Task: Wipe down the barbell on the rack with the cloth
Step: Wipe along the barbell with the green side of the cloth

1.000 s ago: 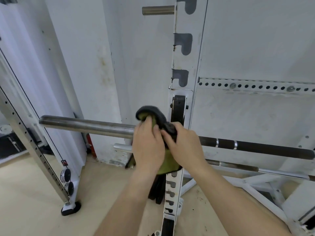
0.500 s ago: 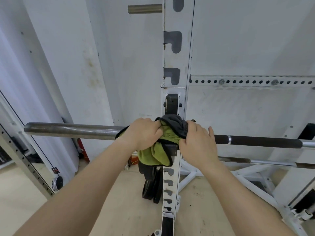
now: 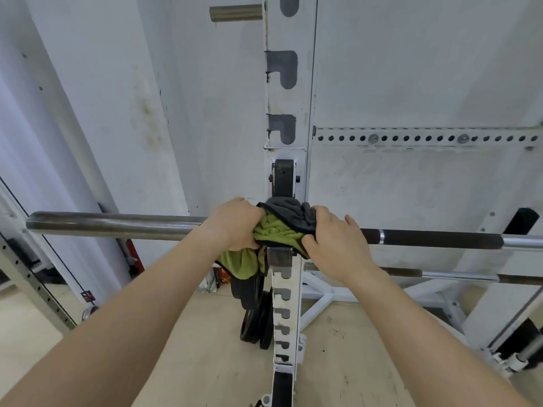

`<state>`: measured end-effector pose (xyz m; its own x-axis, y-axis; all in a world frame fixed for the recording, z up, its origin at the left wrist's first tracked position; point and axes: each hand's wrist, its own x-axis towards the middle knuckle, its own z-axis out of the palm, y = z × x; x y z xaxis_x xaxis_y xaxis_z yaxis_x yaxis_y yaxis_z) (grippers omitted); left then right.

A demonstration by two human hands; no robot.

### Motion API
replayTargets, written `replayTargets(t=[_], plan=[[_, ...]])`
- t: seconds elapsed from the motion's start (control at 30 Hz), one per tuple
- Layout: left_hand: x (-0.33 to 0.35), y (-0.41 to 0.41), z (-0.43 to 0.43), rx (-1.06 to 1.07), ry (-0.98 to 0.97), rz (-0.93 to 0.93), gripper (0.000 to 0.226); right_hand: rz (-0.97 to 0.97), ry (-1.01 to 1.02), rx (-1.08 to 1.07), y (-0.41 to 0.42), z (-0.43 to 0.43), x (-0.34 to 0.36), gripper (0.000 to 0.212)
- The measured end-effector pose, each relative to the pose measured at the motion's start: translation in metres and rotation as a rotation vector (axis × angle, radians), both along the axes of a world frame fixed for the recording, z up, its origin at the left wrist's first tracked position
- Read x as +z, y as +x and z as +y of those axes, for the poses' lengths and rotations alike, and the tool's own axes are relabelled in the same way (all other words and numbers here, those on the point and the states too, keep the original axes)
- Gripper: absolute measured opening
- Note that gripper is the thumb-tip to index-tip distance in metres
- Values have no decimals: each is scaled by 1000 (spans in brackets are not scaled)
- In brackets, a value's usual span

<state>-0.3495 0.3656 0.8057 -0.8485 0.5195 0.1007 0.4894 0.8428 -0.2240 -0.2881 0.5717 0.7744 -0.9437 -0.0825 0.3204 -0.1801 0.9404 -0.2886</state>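
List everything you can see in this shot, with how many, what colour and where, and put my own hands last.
long steel barbell: one, grey sleeve at left, dark knurled shaft at right, resting across the upright
green and grey cloth: one, bunched over the bar at the upright
white slotted rack upright: one, centre
black bar hook: one, on the upright above the cloth
short steel peg: one, top, left of the upright
white perforated strip: one, on the wall at right
second, lower bar: one, dark and chrome, lower right
black weight plates: several, by the upright's foot
left hand: grip closed on the cloth
right hand: grip closed on the cloth
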Motion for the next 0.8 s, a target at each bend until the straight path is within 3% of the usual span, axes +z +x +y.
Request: replayTargets(t=[0.1, 0.23, 0.37, 0.5, 0.57, 0.67, 0.8], plan=[[7, 6, -10, -34, 58, -55, 28, -9, 48, 37, 1, 7, 1, 45], [14, 19, -7, -63, 66, 60, 16, -19, 44, 77, 1, 16, 3, 49], [15, 22, -16, -56, 411, 142, 11, 46, 7, 52, 1, 16, -3, 45], [6, 17, -4, 12, 73, 40, 14, 107, -18, 31, -3, 13, -9, 39], [-1, 19, -1, 30, 113, 28, 9, 149, -55, 51, -4, 17, -7, 31], [7, 30, 1, 100, 361, 29, 28, 186, -295, 38, 2, 33, 2, 18], [29, 54, 48, 74, 715, 121, 52, 228, -926, -88, 11, 67, 36, 6]])
